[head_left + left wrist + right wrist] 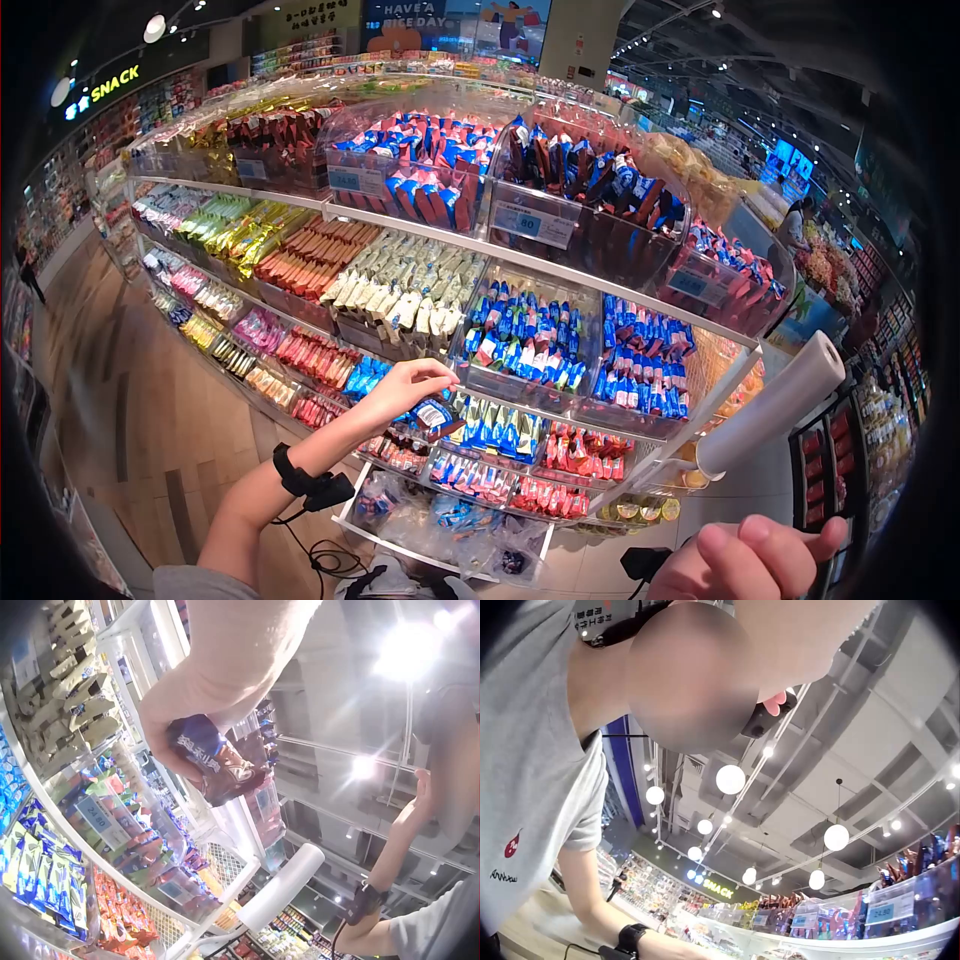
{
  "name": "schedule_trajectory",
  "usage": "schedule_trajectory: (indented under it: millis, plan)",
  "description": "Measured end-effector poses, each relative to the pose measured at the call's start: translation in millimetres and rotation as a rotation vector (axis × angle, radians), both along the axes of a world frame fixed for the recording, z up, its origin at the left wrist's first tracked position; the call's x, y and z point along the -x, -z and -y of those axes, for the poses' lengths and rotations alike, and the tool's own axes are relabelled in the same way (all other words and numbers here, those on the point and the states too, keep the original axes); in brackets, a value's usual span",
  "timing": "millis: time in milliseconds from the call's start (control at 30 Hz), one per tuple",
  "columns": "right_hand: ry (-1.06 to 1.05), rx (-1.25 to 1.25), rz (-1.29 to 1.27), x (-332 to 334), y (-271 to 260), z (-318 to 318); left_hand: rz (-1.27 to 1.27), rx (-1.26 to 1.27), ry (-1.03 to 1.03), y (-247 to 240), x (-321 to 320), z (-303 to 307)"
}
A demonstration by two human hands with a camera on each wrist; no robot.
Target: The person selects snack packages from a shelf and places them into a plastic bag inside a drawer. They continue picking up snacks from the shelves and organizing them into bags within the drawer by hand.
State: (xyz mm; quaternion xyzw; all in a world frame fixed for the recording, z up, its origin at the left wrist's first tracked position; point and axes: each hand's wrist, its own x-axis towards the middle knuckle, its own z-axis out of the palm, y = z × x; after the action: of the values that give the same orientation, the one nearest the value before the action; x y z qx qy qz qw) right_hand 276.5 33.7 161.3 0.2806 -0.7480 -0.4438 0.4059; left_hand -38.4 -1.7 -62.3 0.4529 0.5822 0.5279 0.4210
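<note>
L hand (412, 382) pinches pkt (438, 416) at its upper end; rest of pkt hangs just below fingers, tilted, in head view lower L of a clear bin (520, 387). R hand (748, 562) well apart, fingers loosely curled.

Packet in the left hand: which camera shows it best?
The left wrist view: the held packet looks large there, its printing plain. The head view shows it smaller; the right wrist view doesn't show it.

Snack shop — lit SNACK sign (103, 92) upper left of head view, tiered clear bins (520, 388) of wrapped snacks (530, 330) mid-frame, price tags (533, 222) on upper bin fronts.
</note>
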Motion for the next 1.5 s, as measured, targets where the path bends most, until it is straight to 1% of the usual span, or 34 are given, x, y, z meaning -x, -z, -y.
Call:
schedule_trajectory:
  millis: [33,100,167,233,267,367,400,433,467,500,533,567,600,633,667,700,767,800,833,900,933,1000,1100,1133,1167,1233,1267,1333,1367,1400,1500]
  plan:
    - [0.111,0.194,-0.213,-5,25,19,-0.001,0.021,0.0,4,-3,-1]
    - [0.168,0.232,-0.178,-25,30,20,0.073,0.093,0.014,3,-13,-1]
    - [0.14,0.256,-0.221,-31,34,14,0.141,0.078,0.054,9,-23,-3]
    - [0.106,0.29,-0.252,-41,41,10,0.216,0.158,0.093,16,-35,-6]
    - [0.103,0.306,-0.247,-49,44,10,0.178,0.102,0.126,30,-38,-9]
    - [0.412,0.604,-0.203,-66,49,41,0.409,0.26,0.152,33,-63,-12]
    - [0.485,0.765,-0.25,-61,54,47,0.447,0.278,0.163,32,-73,-14]
    - [0.549,0.901,-0.07,-69,52,44,0.426,0.266,0.16,34,-82,-17]
    - [0.452,1.066,-0.234,-54,72,32,0.46,0.262,0.182,35,-89,-21]
    - [0.341,1.004,-0.157,-47,75,10,0.495,0.259,0.206,34,-97,-26]
    - [0.254,1.13,-0.099,-42,87,-7,0.434,0.243,0.203,29,-106,-30]
    - [0.243,1.243,-0.036,-39,106,-21,0.426,0.186,0.213,25,-116,-34]
    - [0.309,1.392,0.001,-38,125,-29,0.438,0.168,0.247,16,-126,-36]
    - [0.322,1.592,0.029,-36,146,-37,0.449,0.148,0.28,9,-135,-37]
    - [0.345,1.792,0.055,-35,163,-40,0.356,0.03,0.303,18,-143,-42]
    - [0.364,1.992,0.08,-36,180,-43,0.411,0.051,0.336,15,-153,-43]
    - [0.449,2.28,0.281,-41,213,-54,0.314,0.06,0.312,22,-168,-42]
    - [0.549,2.281,0.339,-43,220,-55,0.226,0.101,0.29,36,-172,-45]
    - [0.443,2.334,0.321,-43,235,-57,0.365,0.089,0.281,38,-182,-42]
    - [0.363,2.382,0.283,-49,247,-57,0.261,0.193,0.236,36,-192,-37]
    - [0.328,2.373,0.28,-52,257,-57,0.366,0.164,0.23,35,-198,-32]
    - [0.261,2.364,0.277,-59,279,-56,0.401,0.229,0.241,48,-199,-30]
    - [0.579,2.423,0.388,-75,274,-54,0.417,0.252,0.247,77,-201,-27]
    - [0.577,2.437,0.39,-80,286,-57,0.416,0.243,0.246,83,-204,-27]
    - [0.566,2.405,0.393,-85,295,-58,0.356,0.192,0.243,85,-207,-26]
    - [0.547,2.342,0.403,-91,309,-60,0.302,0.196,0.277,95,-207,-26]
    - [0.579,2.349,0.413,-93,316,-60,0.254,0.186,0.265,96,-207,-27]
    - [0.606,2.381,0.425,-94,308,-53,0.171,0.185,0.24,97,-208,-22]
    - [0.619,2.389,0.428,-93,303,-53,0.189,0.182,0.218,95,-210,-21]
    - [0.567,2.376,0.412,-92,302,-52,0.205,0.186,0.232,94,-208,-19]
    - [0.562,2.419,0.426,-88,303,-49,0.285,0.199,0.223,98,-205,-14]
